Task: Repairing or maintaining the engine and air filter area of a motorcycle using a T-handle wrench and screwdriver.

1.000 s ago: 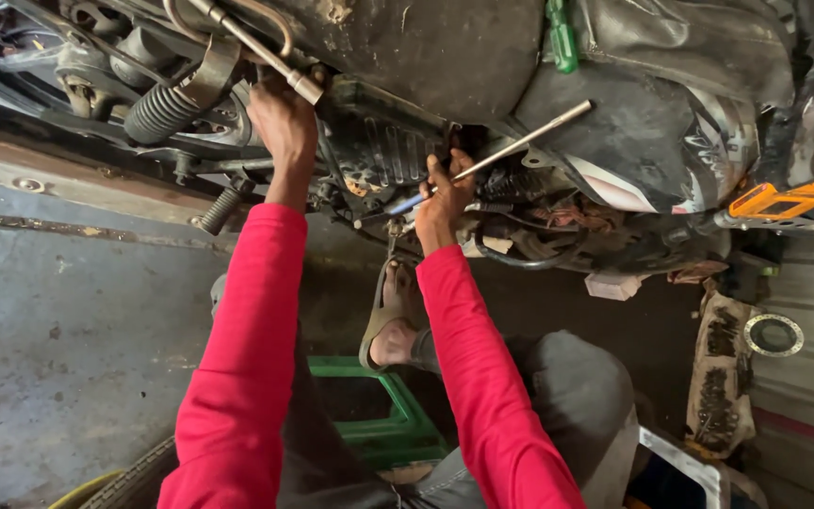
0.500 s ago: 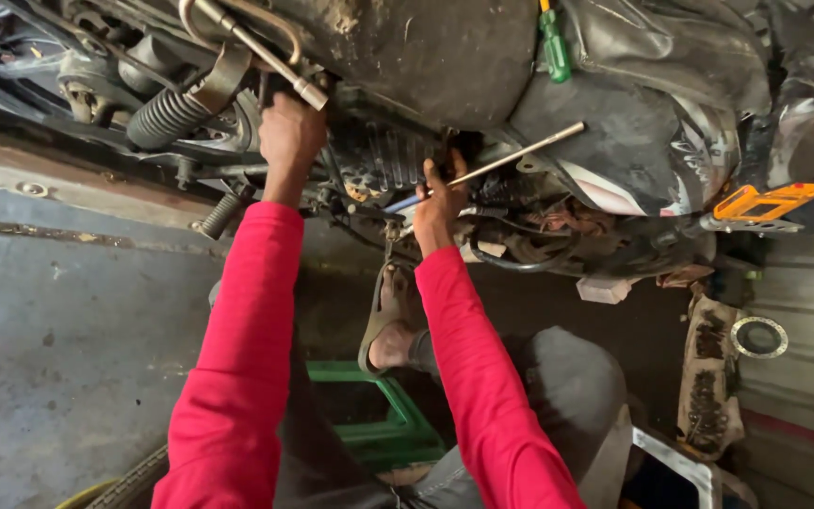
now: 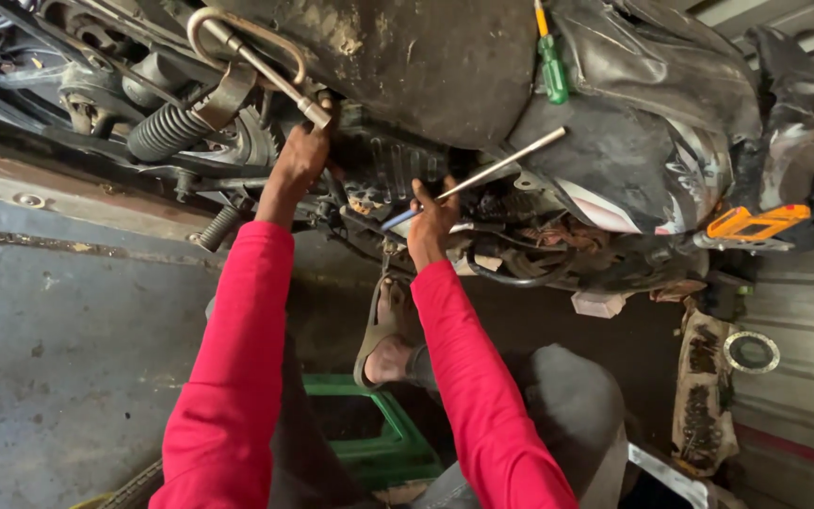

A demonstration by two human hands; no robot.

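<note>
While we crouch, both hands work at one motorcycle engine point(image 3: 398, 170).
Our right hand point(image 3: 432, 221) grips one long metal rod point(image 3: 492, 172); our left hand point(image 3: 299, 160) clasps the frame.

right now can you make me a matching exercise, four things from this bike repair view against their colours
Things:
1. screwdriver handle
2. sleeves
3. turn signal
4. coil spring

Colours:
a. orange
b. black
c. green
d. red

Pairs: 1-c, 2-d, 3-a, 4-b
</note>
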